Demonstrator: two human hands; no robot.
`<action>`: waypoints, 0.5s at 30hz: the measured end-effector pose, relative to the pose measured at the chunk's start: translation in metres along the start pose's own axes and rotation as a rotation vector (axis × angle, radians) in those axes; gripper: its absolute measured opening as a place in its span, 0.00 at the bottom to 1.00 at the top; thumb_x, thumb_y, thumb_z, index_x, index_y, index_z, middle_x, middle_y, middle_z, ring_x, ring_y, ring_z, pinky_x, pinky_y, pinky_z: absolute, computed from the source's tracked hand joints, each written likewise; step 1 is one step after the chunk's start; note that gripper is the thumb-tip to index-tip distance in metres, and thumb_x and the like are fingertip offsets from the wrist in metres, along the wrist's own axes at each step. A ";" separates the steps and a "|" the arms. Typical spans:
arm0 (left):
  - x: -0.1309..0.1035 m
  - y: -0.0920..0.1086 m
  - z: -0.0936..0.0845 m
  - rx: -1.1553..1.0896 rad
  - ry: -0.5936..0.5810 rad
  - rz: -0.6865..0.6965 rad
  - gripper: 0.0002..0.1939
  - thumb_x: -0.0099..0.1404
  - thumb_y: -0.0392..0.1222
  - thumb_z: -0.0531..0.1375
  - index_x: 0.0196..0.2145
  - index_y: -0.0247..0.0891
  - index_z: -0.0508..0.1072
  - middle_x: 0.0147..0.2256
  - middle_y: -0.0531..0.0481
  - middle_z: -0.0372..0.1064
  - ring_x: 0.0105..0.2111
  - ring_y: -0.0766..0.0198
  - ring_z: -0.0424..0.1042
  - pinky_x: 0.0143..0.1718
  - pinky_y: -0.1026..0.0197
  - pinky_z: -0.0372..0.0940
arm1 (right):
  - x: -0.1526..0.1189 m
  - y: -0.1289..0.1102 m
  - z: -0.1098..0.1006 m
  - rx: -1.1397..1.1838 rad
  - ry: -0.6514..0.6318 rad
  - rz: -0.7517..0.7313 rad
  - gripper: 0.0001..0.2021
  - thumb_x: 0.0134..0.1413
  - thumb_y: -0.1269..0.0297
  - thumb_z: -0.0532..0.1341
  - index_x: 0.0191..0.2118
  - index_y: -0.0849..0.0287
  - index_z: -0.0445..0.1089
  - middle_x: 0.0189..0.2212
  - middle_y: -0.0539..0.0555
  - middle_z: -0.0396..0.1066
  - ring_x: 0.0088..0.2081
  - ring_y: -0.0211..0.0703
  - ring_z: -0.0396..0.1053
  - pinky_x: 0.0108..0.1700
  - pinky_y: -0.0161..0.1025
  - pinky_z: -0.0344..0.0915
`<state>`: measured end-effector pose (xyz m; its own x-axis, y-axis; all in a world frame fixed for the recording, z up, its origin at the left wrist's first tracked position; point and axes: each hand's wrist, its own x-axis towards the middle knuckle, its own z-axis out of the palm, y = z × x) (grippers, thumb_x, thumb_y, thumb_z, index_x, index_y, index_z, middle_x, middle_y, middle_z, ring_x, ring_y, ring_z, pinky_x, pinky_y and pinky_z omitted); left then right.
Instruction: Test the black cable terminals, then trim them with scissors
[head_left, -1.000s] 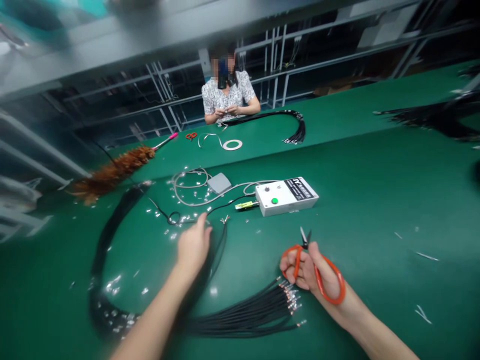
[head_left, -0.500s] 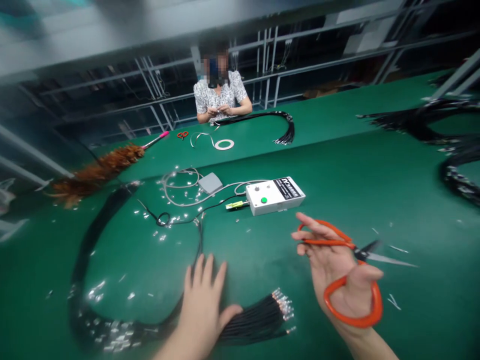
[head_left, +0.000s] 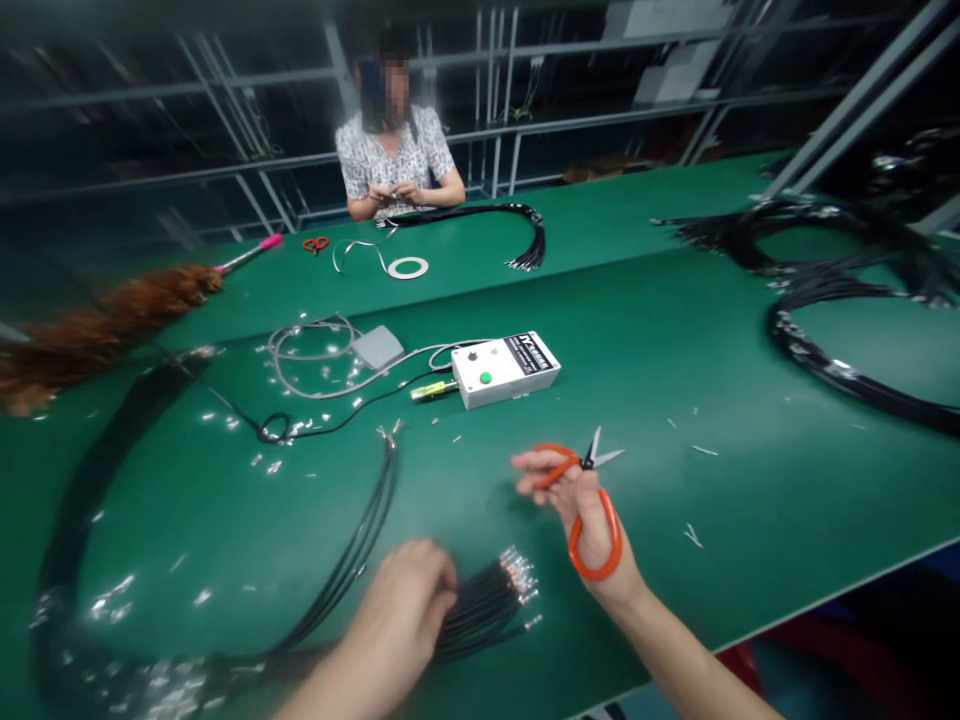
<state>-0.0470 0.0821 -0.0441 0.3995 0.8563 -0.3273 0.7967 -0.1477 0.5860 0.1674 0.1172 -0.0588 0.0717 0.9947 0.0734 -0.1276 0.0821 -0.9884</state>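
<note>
My right hand point(head_left: 581, 510) has thumb and fingers through the orange handles of a pair of scissors point(head_left: 587, 464), blades parted and pointing away over the bench. Below and to the left, my left hand point(head_left: 397, 610) is curled over a bundle of black wires point(head_left: 480, 612); its fingertips are partly hidden. Bare metal ends of the wires fan out to the right of that hand. A few separate black wires point(head_left: 371, 520) bend up the bench left of it, their tips near the middle. The thick black harness point(head_left: 82, 500) loops round to the left, speckled with shiny bits.
A white control box point(head_left: 506, 372) with a green button stands mid-bench, joined by cable to a grey pedal point(head_left: 378, 347). A brown duster point(head_left: 112, 320) lies at left, coiled black harnesses point(head_left: 817, 350) at right. Across the bench a person point(head_left: 397, 160) handles something small.
The view has shifted right. My left hand has gone from flat with spread fingers to curled on the wires. The scissors have turned, their blades now pointing away from me.
</note>
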 end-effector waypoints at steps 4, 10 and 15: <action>-0.004 0.000 0.002 -0.018 0.024 0.028 0.08 0.63 0.29 0.51 0.35 0.37 0.68 0.37 0.43 0.67 0.40 0.54 0.66 0.43 0.53 0.61 | -0.004 0.001 -0.005 -0.003 0.009 0.049 0.24 0.64 0.42 0.46 0.43 0.55 0.70 0.42 0.57 0.74 0.37 0.44 0.71 0.38 0.41 0.64; -0.008 -0.002 0.003 -0.212 0.033 0.045 0.09 0.66 0.32 0.50 0.41 0.37 0.67 0.37 0.44 0.66 0.39 0.56 0.66 0.43 0.55 0.61 | -0.006 0.007 -0.003 -0.012 0.009 0.081 0.26 0.63 0.40 0.46 0.42 0.56 0.70 0.39 0.57 0.76 0.36 0.44 0.73 0.37 0.40 0.65; -0.003 -0.004 0.000 -0.438 0.052 0.018 0.06 0.66 0.35 0.52 0.32 0.37 0.68 0.33 0.49 0.65 0.34 0.61 0.65 0.38 0.61 0.60 | -0.006 0.010 -0.002 -0.001 -0.063 0.163 0.26 0.64 0.41 0.45 0.42 0.57 0.70 0.36 0.58 0.76 0.37 0.46 0.75 0.38 0.41 0.66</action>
<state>-0.0513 0.0800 -0.0456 0.3792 0.8809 -0.2832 0.5181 0.0515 0.8538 0.1680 0.1119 -0.0697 -0.0120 0.9967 -0.0802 -0.1317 -0.0811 -0.9880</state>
